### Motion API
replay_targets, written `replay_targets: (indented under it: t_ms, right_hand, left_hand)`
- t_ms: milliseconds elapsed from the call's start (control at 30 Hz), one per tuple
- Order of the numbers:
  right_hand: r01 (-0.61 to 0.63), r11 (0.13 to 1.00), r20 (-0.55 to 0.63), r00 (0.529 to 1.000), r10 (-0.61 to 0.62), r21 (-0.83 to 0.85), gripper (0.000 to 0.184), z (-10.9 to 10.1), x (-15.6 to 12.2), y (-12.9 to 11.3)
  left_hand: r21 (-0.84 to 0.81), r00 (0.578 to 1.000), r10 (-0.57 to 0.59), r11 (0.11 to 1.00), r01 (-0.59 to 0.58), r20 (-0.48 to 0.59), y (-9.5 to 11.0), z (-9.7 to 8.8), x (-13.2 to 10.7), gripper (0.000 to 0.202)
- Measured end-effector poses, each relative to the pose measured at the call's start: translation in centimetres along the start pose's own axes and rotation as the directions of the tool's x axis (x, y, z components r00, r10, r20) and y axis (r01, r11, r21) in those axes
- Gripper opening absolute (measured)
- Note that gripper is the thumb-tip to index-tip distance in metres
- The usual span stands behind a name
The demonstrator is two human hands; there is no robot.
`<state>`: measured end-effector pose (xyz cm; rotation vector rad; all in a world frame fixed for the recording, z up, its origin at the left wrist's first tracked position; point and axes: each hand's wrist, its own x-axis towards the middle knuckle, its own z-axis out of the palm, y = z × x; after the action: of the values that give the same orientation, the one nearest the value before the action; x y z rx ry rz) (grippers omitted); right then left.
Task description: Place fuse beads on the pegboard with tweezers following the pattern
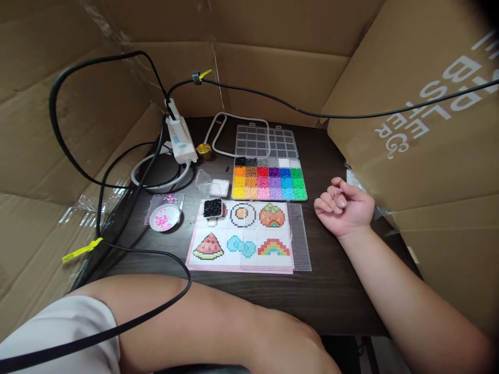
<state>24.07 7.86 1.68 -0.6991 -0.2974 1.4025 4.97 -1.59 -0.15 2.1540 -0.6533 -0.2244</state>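
Note:
My right hand (345, 205) rests palm up on the dark table, right of the bead box, with its fingers curled in. A thin pale pink bit shows between thumb and fingers, too small to name. My left arm lies across the near edge, and the back of my left hand (296, 343) is at the bottom, its fingers hidden. Nearest to both hands is a pattern sheet (234, 232) with pixel pictures. A clear pegboard (301, 239) overlaps its right side. A small tub of black beads (212, 208) sits on the sheet's upper left.
Behind the sheet stands a sorted bead box (268, 179) with its clear lid open. At left are a white dish of pink beads (164, 217), a white tub (219, 187) and a power strip (181, 137). Black cables (117, 244) loop over the left side. Cardboard walls (273, 78) surround the table.

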Motion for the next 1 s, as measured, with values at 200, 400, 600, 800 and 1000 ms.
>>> replay_targets:
  t_ms: [200,400,600,800,1000]
  right_hand:
    - [0.003,1.000,-0.019,1.000,-0.003,-0.005,0.010,-0.2,0.2,0.0]
    - [0.013,1.000,-0.024,1.000,-0.013,-0.011,0.008,-0.1,0.2,0.0]
    - [0.017,1.000,-0.033,0.999,-0.018,-0.010,0.007,0.0,0.1,0.1]
    - [0.015,1.000,-0.037,0.999,-0.015,-0.004,0.005,0.0,-0.1,0.3]
    - [0.013,1.000,-0.032,0.999,-0.013,-0.012,0.004,0.1,-0.2,0.4]
  left_hand:
    - [0.014,0.987,-0.106,0.994,0.109,-0.122,0.4,0.7,-0.8,0.017]
    - [0.177,0.954,-0.095,0.973,0.150,-0.286,1.2,1.1,-1.5,0.011]
    - [0.258,0.923,-0.097,0.944,0.203,-0.371,1.2,1.2,-1.2,0.016]
    - [0.320,0.919,-0.091,0.920,0.225,-0.383,1.3,1.1,-1.2,0.022]
    - [0.359,0.911,-0.040,0.911,0.202,-0.411,0.7,1.8,-1.2,0.017]
